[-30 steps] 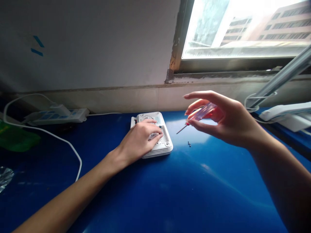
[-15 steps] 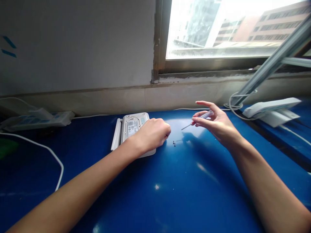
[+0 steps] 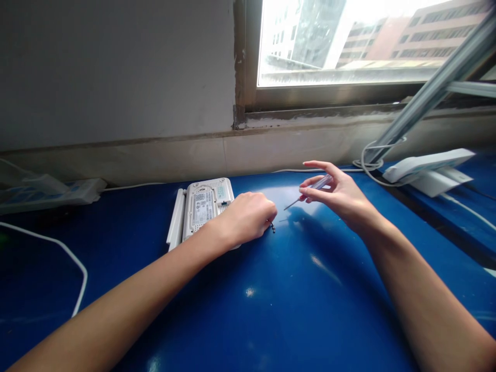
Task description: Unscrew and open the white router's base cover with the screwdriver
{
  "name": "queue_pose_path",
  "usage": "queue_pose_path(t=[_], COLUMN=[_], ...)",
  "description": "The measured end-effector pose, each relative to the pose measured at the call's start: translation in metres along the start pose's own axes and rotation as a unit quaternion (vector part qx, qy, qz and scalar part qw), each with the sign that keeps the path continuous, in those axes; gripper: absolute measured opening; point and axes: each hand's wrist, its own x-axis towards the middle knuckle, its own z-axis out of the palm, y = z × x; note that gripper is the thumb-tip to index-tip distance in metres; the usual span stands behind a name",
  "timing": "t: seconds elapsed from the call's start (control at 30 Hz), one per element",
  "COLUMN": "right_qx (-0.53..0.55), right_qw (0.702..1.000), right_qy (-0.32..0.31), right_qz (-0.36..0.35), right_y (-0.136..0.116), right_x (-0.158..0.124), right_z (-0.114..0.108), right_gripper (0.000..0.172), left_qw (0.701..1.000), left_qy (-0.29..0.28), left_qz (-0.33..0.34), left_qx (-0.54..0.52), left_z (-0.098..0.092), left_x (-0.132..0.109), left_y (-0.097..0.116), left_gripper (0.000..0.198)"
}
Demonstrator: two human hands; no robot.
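Left fingers [image 3: 268, 219] curled, tips just beside small screws [image 3: 273, 228] by white router [image 3: 203, 213]; right fingers [image 3: 310, 195] pinching slim screwdriver [image 3: 320, 183] above blue table [image 3: 271, 310].

Head-worn view, forward and down, over left hand [image 3: 246, 219] and right hand [image 3: 336, 194]

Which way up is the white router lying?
Underside up: the white router shows its printed label and vent holes on top, and it lies flat on the blue desk.

The right hand [image 3: 337, 194] can pass over blue desktop [image 3: 294, 310] to the left hand [image 3: 248, 219]; a white router [image 3: 203, 212] blocks beyond.
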Motion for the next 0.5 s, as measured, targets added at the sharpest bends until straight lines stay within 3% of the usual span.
queue_pose_path(t=[0.37, 0.43, 0.5], right_qx=[0.006, 0.001, -0.006], right_qw=[1.0, 1.0, 1.0], right_qy=[-0.016, -0.019, -0.02], right_qz=[-0.011, -0.013, -0.013], right_y=[0.008, 0.01, 0.011], right_x=[0.001, 0.001, 0.002], right_z=[0.003, 0.004, 0.005], right_gripper=[0.077, 0.077, 0.077], left_qw=[0.999, 0.996, 0.985], left_qy=[0.006, 0.022, 0.029], left_qz=[-0.045, -0.081, -0.163], left_qx=[-0.01, 0.008, 0.043], left_z=[-0.006, -0.01, -0.014], left_x=[-0.022, -0.033, -0.045], left_y=[-0.002, -0.001, 0.001], left_gripper=[0.018, 0.024, 0.043])
